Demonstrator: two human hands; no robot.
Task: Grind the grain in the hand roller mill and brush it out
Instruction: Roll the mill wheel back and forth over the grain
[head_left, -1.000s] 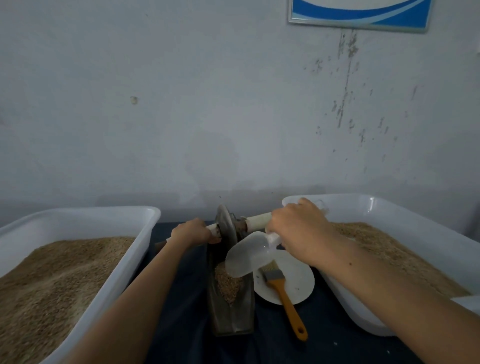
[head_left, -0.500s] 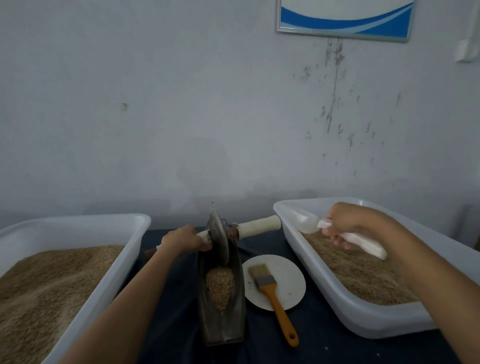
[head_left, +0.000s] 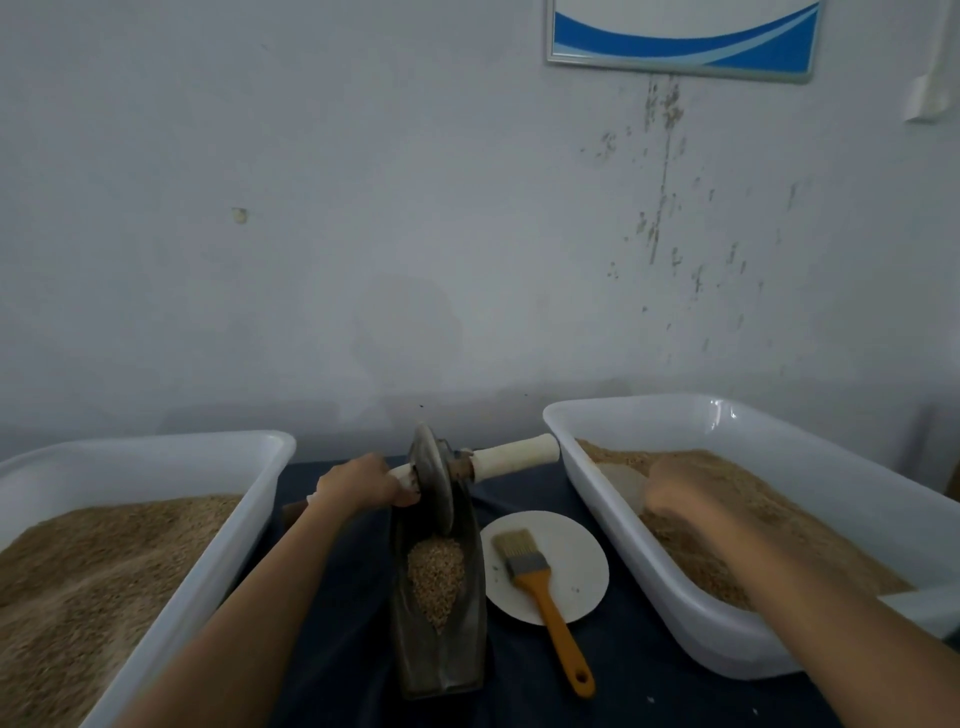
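Dark table (head_left: 649, 696), left hand (head_left: 358, 483) gripping mill handle (head_left: 402, 472)

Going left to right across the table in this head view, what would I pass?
Left tub of grain → left hand on the mill's handle → grinding wheel → white plate with the brush → right tub.

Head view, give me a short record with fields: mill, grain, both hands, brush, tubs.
mill: dark trough on the cloth, wheel upright in it
grain: small pile in the trough
left hand: grips the wheel's left handle
right hand: blurred, in the right tub by a pale scoop
brush: lies on a white plate, untouched
left tub: holds grain
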